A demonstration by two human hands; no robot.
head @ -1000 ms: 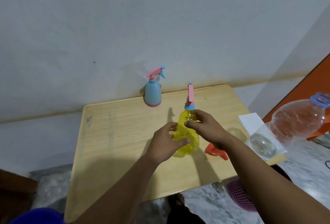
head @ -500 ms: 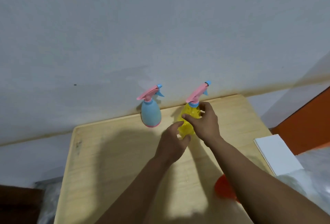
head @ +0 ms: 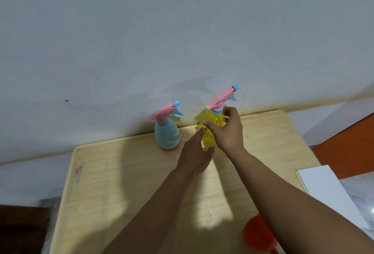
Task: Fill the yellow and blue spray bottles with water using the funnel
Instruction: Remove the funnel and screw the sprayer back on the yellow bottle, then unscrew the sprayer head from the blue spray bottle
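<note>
While the right hand (head: 227, 130) curls its fingers (head: 230, 111) round the shoulder of the yellow spray bottle (head: 213, 121), just under the pink spray head (head: 220, 97), the left hand (head: 195, 152) reaches in low against the bottle's near side. Its fingers look fairly straight, touching or nearly touching the yellow body; whether they actually clasp it I cannot tell from here. The bottle stands upright at the far edge of the wooden surface (head: 121, 183), close to the wall and just beside the blue spray bottle (head: 167, 132), which stands alone with its own spray head on.

To my eye this looks like the yellow bottle being set down next to its partner with the cap in place, so either its filling is done or it has yet to be opened; the water level inside is not clear enough to judge. The orange funnel (head: 256, 233) lies near the front right edge, well apart from both bottles.

The next move probably calls for letting go gently so the bottle stays standing, then unscrewing a spray head and fetching the funnel.
</note>
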